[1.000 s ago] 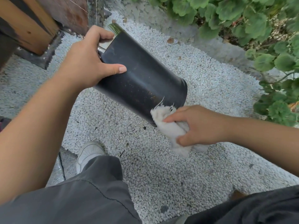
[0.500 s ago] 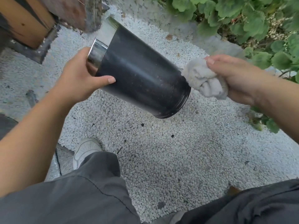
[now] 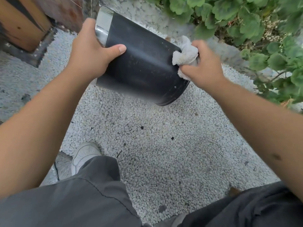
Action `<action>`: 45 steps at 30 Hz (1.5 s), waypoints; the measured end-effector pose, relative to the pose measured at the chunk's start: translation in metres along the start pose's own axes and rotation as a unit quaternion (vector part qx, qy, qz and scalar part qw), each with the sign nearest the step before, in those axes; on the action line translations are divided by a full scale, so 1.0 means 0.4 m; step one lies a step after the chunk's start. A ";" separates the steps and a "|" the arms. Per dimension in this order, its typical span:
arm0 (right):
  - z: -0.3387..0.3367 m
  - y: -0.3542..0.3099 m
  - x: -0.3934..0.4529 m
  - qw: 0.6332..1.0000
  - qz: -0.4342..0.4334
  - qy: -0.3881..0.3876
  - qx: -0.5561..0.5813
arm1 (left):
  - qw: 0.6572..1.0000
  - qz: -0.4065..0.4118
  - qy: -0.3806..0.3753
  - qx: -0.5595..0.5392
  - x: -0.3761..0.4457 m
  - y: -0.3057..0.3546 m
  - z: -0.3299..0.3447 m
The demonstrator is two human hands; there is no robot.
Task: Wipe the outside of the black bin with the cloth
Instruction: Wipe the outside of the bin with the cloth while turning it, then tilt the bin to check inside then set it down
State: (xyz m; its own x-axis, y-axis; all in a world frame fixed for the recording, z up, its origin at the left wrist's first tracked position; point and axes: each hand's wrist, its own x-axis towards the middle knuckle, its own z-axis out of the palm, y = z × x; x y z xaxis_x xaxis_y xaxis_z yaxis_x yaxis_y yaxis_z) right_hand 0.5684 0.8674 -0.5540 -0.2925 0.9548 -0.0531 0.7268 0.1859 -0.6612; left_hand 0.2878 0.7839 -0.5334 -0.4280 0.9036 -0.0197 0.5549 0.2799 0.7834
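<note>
We hold the black bin (image 3: 141,68) tilted above the white gravel (image 3: 147,145). Our left hand (image 3: 91,53) grips its silver rim end; our right hand (image 3: 205,66) clutches the cloth (image 3: 184,54) against its base end.

matt black bin (image 3: 144,63) (shiny metal rim), fluffy cloth (image 3: 184,54)

Head-worn view, steeply downward, close

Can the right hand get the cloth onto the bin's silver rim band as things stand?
Probably not all of it: the left hand grips the black bin over the silver rim band, covering part. The right hand holds the cloth at the base end.
</note>
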 end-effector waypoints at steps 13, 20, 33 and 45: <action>0.214 0.055 -0.189 0.982 0.047 0.171 -0.069 | 0.998 0.054 -0.017 0.043 0.089 0.115 0.056; 0.344 0.059 -0.249 0.984 0.072 0.144 -0.079 | 0.997 0.066 0.006 0.032 0.101 0.105 0.048; 0.343 0.161 -0.259 0.941 0.326 0.030 0.083 | 0.998 0.052 -0.022 0.031 -0.016 -0.048 0.044; 0.084 0.069 -0.062 0.859 0.324 0.270 0.290 | 0.961 0.198 -0.031 0.189 -0.018 0.124 0.077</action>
State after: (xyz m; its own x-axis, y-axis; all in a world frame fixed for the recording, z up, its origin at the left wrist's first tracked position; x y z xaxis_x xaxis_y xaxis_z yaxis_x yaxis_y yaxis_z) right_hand 0.5749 0.8411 -0.5964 0.5026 0.8109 -0.2997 0.1497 -0.4230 -0.8937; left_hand 0.3405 0.8011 -0.5137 -0.0922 0.9780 0.1873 0.8905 -0.0032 0.4550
